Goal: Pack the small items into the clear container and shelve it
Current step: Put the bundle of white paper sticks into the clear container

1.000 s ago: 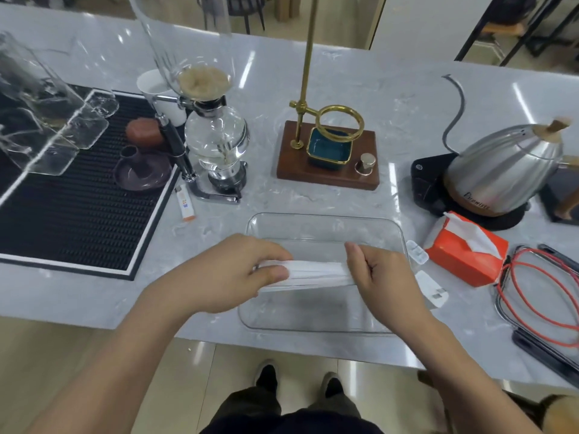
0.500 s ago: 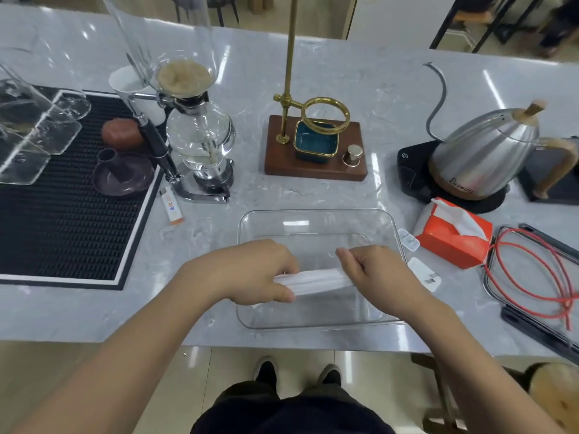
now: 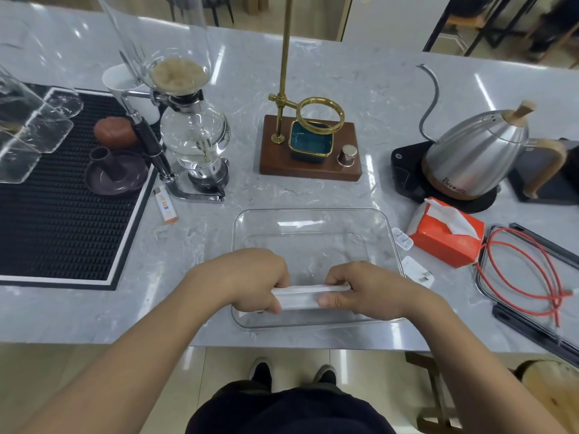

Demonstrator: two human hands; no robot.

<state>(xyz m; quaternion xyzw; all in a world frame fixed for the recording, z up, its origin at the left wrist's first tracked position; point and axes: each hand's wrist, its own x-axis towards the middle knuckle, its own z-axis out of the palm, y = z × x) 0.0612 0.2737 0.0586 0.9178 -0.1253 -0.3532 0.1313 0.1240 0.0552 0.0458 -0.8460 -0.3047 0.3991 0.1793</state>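
A clear rectangular container (image 3: 313, 214) stands on the marble counter near its front edge. Over its near part, both hands hold a flat white folded pack (image 3: 305, 297). My left hand (image 3: 250, 280) grips the pack's left end and my right hand (image 3: 366, 289) grips its right end, thumb on top. Two small white items (image 3: 402, 241) (image 3: 418, 272) lie just right of the container. An orange tissue pack (image 3: 445, 242) sits further right. A white and orange lighter (image 3: 165, 205) lies to the container's left.
A glass siphon brewer (image 3: 194, 136) and a brass ring stand on a wooden base (image 3: 310, 158) stand behind the container. A steel gooseneck kettle (image 3: 476, 158) sits at right. A lid with a red cable (image 3: 526, 277) lies far right. A black ribbed mat (image 3: 62, 198) covers the left.
Both hands have drawn closer together on the white pack and lowered it toward the container's near side. The view has shifted slightly.
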